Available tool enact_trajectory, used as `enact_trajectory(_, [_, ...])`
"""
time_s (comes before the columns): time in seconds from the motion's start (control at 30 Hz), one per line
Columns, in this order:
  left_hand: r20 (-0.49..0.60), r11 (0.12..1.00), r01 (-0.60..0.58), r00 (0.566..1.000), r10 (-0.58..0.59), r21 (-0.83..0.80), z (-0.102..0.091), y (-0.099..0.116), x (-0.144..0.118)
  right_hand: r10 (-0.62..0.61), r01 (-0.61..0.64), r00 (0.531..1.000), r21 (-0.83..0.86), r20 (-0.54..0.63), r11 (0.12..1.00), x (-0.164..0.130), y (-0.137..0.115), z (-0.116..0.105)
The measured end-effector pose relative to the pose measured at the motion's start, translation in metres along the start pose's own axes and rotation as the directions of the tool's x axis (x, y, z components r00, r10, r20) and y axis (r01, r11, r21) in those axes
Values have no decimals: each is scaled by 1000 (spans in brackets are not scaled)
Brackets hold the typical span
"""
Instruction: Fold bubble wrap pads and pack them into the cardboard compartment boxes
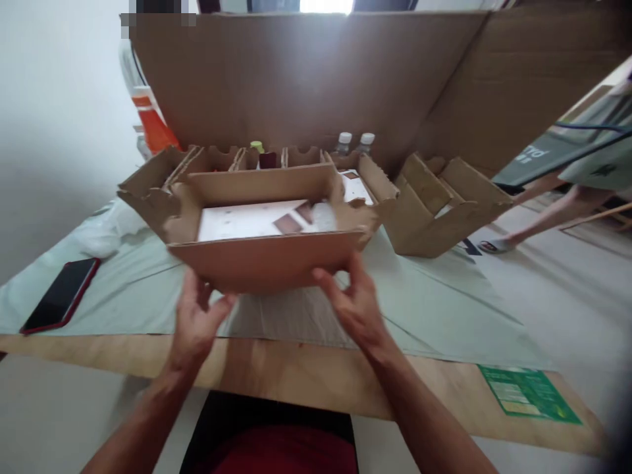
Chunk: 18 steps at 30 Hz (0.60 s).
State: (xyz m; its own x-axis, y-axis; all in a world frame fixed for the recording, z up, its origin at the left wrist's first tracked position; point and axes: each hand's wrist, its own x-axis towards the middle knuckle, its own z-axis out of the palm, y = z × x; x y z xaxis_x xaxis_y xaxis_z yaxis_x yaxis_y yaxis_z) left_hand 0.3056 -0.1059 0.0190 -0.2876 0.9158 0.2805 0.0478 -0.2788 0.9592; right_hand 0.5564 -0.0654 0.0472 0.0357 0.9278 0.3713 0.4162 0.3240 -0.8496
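worktop (306, 362), left end first: phone (62, 295) flat by the front edge, clear plastic bag (106, 230) crumpled behind it, orange item (154, 125) toward the back left corner. middle: left hand (200, 316) has the lower left of a cardboard bin (266, 263), fingers curled under, thumb along the bottom of the front wall; right hand (350, 299) has the lower right the same way, thumb and fingers further apart. so grip = bin held between two half-closed hands, some fingertips hidden. bin is up off the cloth (429, 289), over mid-worktop, back from the front edge, just in front of a row of bins (212, 158). progress, my read: lift done, bin loaded with a white box (237, 225) with brown squares plus a whitish rounded item (323, 216) at its right end (blurred). set-down not done. can't tell if it's coming out of the row or going back. orientation: long axis left-right, about parallel to the front edge, notched short ends to the sides, open top up, maybe tipped a bit toward the wearer. right of it: another bin with a similar white carton (355, 187), two white-capped bottles (366, 141) behind, angled bins (429, 224) near the right edge, green packet (530, 394) on bare wood at the front right corner.
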Motion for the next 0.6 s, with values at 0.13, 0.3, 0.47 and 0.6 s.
enact_trajectory(0.13, [175,995,88,980,-94,43,20,-5,-34,38,-46,985,-47,-169,998,-34,19,-33])
enact_trajectory(0.3, [49,982,188,981,-188,1,-10,-36,-62,122,-122,992,2,12,993,-80,26,-13])
enact_trajectory(0.47, [-7,971,225,974,-225,78,-21,-46,-57,3,1,990,-27,139,1000,-79,43,-24])
enact_trajectory(0.6, [-67,940,301,953,-294,162,-25,-47,-67,-24,27,965,-7,262,1000,-61,65,-59])
